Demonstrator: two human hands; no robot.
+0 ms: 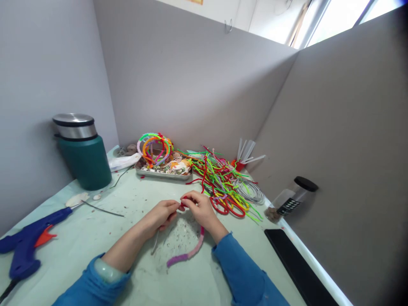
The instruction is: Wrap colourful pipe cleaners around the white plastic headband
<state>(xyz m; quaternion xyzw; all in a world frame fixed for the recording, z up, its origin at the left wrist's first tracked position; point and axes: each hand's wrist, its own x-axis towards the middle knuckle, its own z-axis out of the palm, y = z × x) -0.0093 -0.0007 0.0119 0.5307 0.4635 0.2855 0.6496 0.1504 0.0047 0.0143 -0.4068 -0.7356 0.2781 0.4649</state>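
Observation:
My left hand [164, 213] is closed in a pinch, and a thin grey wire [155, 244] sticks out below it toward the table. Fingertip to fingertip with it, my right hand [200, 208] pinches a small piece of red pipe cleaner [182, 205]. From under my right hand curves a fuzzy wrapped strip [195, 250], pink along its length and purple at its end. How the wire, red piece and strip join is hidden by my fingers. Beyond my right hand lie red-handled scissors [219, 206] on a heap of colourful pipe cleaners [219, 174].
A metal tray [164, 174] holds small decorations and colourful fuzzy rings [156, 148]. On the left are a green flask [84, 157] and a blue glue gun [38, 238]. Coiled grey wire [250, 191], glue sticks [245, 151], a clear jar [291, 197] and a black bar [296, 267] sit right.

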